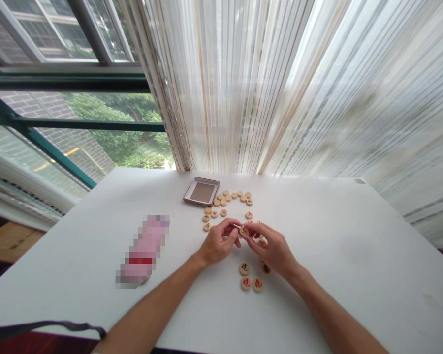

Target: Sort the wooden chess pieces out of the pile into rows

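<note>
Both hands meet over the middle of the white table, around a round wooden Chinese chess piece [243, 230] with a red character. My right hand [275, 248] pinches this piece between thumb and fingers. On its other side, the curled fingertips of my left hand [218, 242] close in at the piece's left edge. Below the hands lie a black-marked piece [244, 267], two red-marked pieces [245, 283] and another black-marked piece [266, 268] partly under my right hand. Several more pieces, such as one red-marked piece [249, 215], lie just beyond; my right hand hides some.
An open shallow box or lid [202, 191] sits toward the back of the table [354, 295]. Beside it lie several pieces with plain faces [228, 198]. A blurred pink object [147, 248] rests at left. Striped curtains [236, 88] hang behind, next to a window.
</note>
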The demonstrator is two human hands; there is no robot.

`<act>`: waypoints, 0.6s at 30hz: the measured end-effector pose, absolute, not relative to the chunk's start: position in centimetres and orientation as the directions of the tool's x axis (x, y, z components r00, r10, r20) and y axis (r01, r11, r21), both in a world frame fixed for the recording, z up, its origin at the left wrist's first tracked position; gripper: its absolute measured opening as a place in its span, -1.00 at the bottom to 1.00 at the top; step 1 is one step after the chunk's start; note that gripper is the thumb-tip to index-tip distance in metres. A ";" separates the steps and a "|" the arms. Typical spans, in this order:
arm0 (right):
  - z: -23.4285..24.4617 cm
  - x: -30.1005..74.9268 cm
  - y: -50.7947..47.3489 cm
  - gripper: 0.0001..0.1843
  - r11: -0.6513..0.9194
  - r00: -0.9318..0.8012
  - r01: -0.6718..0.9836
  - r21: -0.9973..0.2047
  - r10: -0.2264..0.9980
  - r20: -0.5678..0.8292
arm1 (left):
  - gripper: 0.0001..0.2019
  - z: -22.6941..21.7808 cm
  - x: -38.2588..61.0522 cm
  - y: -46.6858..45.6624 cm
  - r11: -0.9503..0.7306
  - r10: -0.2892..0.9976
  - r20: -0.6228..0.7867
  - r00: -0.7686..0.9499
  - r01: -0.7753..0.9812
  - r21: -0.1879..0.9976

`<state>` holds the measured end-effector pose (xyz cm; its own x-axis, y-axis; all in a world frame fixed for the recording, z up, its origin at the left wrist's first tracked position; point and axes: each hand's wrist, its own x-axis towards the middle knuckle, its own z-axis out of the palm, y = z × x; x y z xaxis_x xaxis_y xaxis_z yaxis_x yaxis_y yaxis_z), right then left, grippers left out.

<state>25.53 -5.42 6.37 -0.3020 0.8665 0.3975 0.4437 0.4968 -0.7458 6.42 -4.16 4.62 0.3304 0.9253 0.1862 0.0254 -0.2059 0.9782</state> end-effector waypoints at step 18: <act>7.2 25.3 -5.8 -0.71 0.286 -0.229 0.331 -0.899 0.949 0.217 | -0.69 4.9 6.7 -4.5 -0.290 0.907 0.244 0.344 0.089 0.953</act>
<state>25.32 -5.78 7.20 -0.2292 0.9488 0.2173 0.3306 0.2859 -0.8994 6.70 -4.46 4.85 0.3440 0.9068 0.2436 0.0885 -0.2896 0.9530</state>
